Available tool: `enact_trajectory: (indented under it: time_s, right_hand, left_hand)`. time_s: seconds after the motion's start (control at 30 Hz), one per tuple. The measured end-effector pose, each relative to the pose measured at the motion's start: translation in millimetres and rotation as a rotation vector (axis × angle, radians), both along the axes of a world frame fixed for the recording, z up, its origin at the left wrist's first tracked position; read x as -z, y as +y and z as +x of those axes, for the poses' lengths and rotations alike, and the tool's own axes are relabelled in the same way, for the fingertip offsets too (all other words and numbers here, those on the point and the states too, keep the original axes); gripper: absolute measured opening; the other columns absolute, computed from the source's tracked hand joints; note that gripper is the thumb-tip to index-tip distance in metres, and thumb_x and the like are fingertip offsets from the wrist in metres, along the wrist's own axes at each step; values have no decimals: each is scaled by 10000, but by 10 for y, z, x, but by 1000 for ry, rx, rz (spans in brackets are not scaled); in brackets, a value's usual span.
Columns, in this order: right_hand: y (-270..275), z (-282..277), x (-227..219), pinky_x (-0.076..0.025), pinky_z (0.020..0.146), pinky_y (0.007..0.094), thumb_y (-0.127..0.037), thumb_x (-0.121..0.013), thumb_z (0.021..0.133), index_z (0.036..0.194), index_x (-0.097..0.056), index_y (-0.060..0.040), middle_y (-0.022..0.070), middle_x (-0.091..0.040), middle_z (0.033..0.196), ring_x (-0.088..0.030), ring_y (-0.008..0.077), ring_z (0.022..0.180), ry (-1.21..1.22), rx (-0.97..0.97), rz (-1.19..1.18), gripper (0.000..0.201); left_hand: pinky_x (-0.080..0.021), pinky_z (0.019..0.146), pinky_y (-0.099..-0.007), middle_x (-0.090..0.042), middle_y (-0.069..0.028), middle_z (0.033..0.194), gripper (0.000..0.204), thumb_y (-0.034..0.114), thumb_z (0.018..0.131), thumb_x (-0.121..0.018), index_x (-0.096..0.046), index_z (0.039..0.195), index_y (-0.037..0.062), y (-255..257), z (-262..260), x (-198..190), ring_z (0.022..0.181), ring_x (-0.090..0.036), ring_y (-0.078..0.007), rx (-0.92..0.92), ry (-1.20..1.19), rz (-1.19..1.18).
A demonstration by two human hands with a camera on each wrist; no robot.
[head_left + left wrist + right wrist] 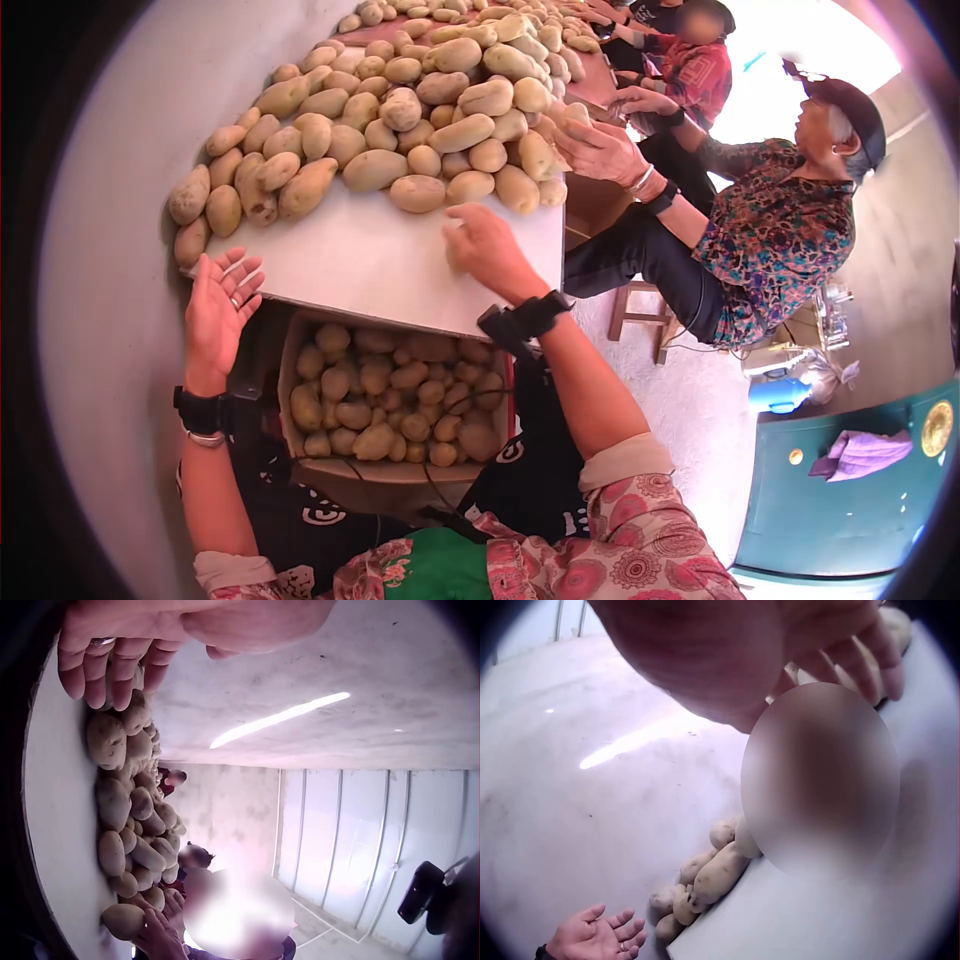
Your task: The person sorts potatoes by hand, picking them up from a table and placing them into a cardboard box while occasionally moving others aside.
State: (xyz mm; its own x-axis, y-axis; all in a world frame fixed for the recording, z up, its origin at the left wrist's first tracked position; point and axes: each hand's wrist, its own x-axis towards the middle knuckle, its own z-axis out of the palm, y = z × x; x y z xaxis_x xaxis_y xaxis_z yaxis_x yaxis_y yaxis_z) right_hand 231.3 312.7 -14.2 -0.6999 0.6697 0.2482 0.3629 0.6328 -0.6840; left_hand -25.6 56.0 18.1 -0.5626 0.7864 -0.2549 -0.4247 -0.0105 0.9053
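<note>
Now the right hand rests flat on the white surface, fingers relaxed, holding nothing. At nine o'clock the left hand hangs open beside the potatoes.

From the head view I lose the far end of the heap of pale tan potatoes past the top edge. The brown cardboard box of potatoes sits partly tucked under the white flat surface, so its far side is hidden. On the right wrist camera my right hand fills the top, cut off by the edge, fingertips too close to read its grip. A big blurred patch covers the middle there. On the left wrist camera my left hand is clipped at the top, and another blurred patch hides someone low down.
</note>
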Motion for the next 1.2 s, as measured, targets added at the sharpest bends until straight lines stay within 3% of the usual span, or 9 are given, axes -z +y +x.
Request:
enact_trajectory:
  time_s: [0.07, 0.13, 0.27, 0.47, 0.6, 0.73, 0.83, 1.0, 1.2]
  right_hand:
    - [-122, -100, 147, -404, 905, 446, -160, -640, 775, 1067, -578, -44, 212, -521, 1170, -489, 359, 1091, 35, -83, 332, 321]
    - [-341, -166, -73, -385, 945, 418, -96, -636, 761, 1073, -583, -37, 228, -520, 1175, -486, 370, 1102, -35, -150, 323, 322]
    - [-524, -257, -169, -395, 923, 412, -175, -620, 790, 1087, -570, -42, 204, -528, 1156, -508, 360, 1069, -25, -372, 151, 328]
    - [-435, -174, -26, -443, 861, 428, -308, -645, 780, 1068, -570, -32, 228, -535, 1104, -523, 375, 1019, -132, -177, 78, 405]
    - [-444, -86, -25, -461, 783, 445, -333, -691, 722, 1042, -525, -61, 168, -517, 981, -525, 358, 953, -58, -301, 196, 451]
    - [-486, -13, -93, -458, 787, 436, -318, -689, 720, 1052, -511, -54, 165, -514, 979, -521, 358, 958, -108, -280, 174, 460]
    - [-427, 36, -171, -457, 788, 435, -314, -683, 725, 1075, -499, -51, 162, -512, 1002, -523, 359, 969, -226, -135, 114, 474]
    - [-234, 144, -272, -451, 801, 443, -264, -602, 806, 1140, -482, -38, 169, -514, 1073, -532, 365, 973, -43, 145, 181, 420]
    - [-133, 252, -250, -447, 804, 451, -211, -587, 813, 1179, -447, -56, 172, -510, 1066, -529, 373, 967, -110, 88, 122, 421]
  left_hand:
    - [-410, 860, -293, -547, -83, 1188, 530, 505, 958, -320, -448, 1238, 74, 17, 7, -7, 1032, -526, -166, -17, -21, -24]
    - [-414, 850, -291, -548, -86, 1185, 531, 505, 959, -316, -448, 1236, 73, 41, 42, -28, 1018, -530, -168, 5, -21, -20]
    - [-420, 840, -290, -551, -86, 1171, 523, 499, 958, -328, -452, 1232, 71, 40, 83, -34, 1009, -531, -167, 12, -19, -58]
    - [-402, 854, -298, -536, -63, 1169, 505, 516, 952, -342, -470, 1203, 97, 6, 6, 56, 1013, -505, -163, 36, -36, -3]
    - [-406, 835, -296, -544, -59, 1145, 501, 512, 953, -338, -472, 1196, 95, 7, 2, 48, 977, -514, -156, 26, -35, 9]
    - [-410, 822, -290, -548, -57, 1135, 495, 506, 955, -333, -473, 1191, 94, 12, 31, 13, 960, -519, -153, 13, -32, -2]
    - [-411, 816, -288, -548, -57, 1136, 496, 507, 955, -334, -474, 1188, 93, 47, 30, 23, 960, -518, -153, 19, -36, -5]
    - [-412, 812, -287, -546, -55, 1135, 498, 510, 954, -335, -472, 1190, 93, 133, 57, -4, 964, -518, -154, 26, -52, -7]
    - [-411, 814, -286, -544, -53, 1137, 506, 520, 951, -334, -471, 1188, 95, 165, 75, 33, 974, -518, -158, 35, -47, -22]
